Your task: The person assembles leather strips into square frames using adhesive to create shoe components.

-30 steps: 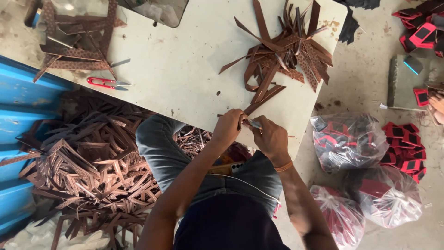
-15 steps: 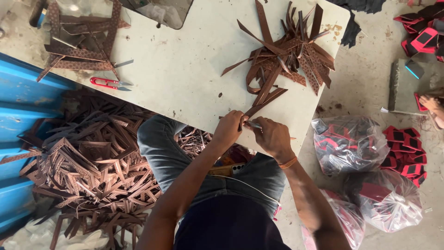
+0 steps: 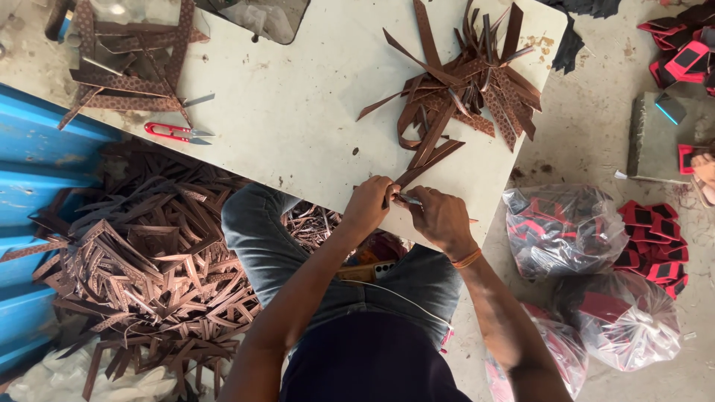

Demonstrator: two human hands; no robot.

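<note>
I see both hands meeting at the near edge of the pale surface (image 3: 298, 112). My left hand (image 3: 369, 205) has its grip closed, pinching the lower end of a brown strap strip (image 3: 428, 160) that runs up and away toward the heap. My right hand (image 3: 439, 219) is closed around a small metal tool (image 3: 408, 199) whose tip sits right at that pinched end, touching the strip. An orange band circles the right wrist. The strip's far end lies against the pile of brown strips (image 3: 465, 82) spread over the far right part of the surface. Well apart, to the left, red-handled snips (image 3: 175, 132) lie flat, just below a second bundle of patterned strips (image 3: 130, 63). Below the surface edge, on the floor to my left, a large heap of cut brown pieces (image 3: 141, 260) spreads out. To the right, clear plastic bags (image 3: 588, 275) holding red and black parts rest on the floor.
</note>
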